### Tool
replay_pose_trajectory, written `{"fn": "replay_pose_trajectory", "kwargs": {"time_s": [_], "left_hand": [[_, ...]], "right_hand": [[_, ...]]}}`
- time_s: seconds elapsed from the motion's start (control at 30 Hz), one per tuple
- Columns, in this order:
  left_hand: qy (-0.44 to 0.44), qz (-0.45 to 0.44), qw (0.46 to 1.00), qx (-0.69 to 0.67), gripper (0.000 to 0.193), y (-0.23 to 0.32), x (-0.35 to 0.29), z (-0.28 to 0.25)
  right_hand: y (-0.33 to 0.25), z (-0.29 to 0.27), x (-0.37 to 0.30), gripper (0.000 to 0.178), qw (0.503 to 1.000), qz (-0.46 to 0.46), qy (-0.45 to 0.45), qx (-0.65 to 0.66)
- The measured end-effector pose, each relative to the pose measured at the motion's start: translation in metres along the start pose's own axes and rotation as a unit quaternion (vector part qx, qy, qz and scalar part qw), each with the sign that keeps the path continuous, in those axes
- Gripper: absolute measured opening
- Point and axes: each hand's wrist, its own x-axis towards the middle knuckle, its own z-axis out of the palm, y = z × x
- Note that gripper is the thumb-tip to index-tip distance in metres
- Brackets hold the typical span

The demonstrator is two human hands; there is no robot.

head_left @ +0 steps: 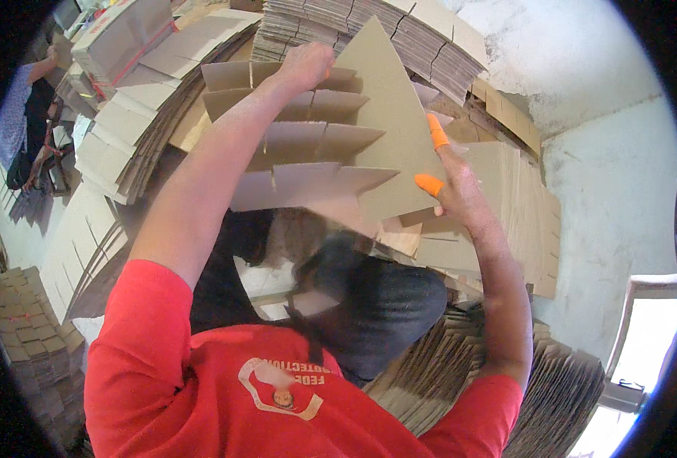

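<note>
Several upright cardboard strips (315,141) stand in parallel rows in front of me, with slits cut in them. A larger flat cardboard sheet (395,130) leans at a slant against their right ends. My right hand (460,187) grips the sheet's right edge, with orange covers on the thumb and a finger. My left hand (306,67) is closed at the far strip, beside the sheet's left edge. Its fingertips are mostly hidden, apart from a bit of orange.
Tall stacks of slotted cardboard (437,49) stand at the far side, with more piles (136,126) at left and more sheets (506,206) at right. Bundled cardboard (506,389) lies at lower right by a wall (609,179). Another person (22,114) is at far left.
</note>
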Motion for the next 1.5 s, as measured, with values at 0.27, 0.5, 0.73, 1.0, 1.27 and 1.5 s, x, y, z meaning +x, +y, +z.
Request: {"fn": "replay_pose_trajectory", "kwargs": {"time_s": [0.27,0.5,0.73,1.0,1.27,1.5], "left_hand": [[-0.031,-0.021,0.999,0.016,0.008,0.009,0.005,-0.008],[-0.045,-0.014,0.999,0.028,0.031,0.013,-0.003,-0.038],[0.204,0.127,0.969,-0.056,0.050,0.060,-0.137,-0.128],[0.169,0.035,0.979,-0.106,0.053,0.059,-0.246,-0.099],[0.215,0.022,0.976,-0.039,0.051,0.046,-0.260,-0.094],[0.218,0.014,0.971,-0.095,0.055,0.044,-0.254,-0.081]], "right_hand": [[0.011,-0.001,0.017,0.079,0.985,-0.063,-0.110,-0.112],[0.019,0.035,0.016,0.068,0.949,-0.120,-0.059,-0.286],[0.120,-0.001,-0.059,0.061,0.841,-0.020,0.385,-0.379],[0.222,-0.006,-0.093,0.051,0.838,0.210,0.301,-0.405],[0.252,-0.012,-0.087,0.036,0.834,0.196,0.483,-0.181],[0.230,-0.011,-0.080,0.027,0.834,0.276,0.392,-0.272]]}}
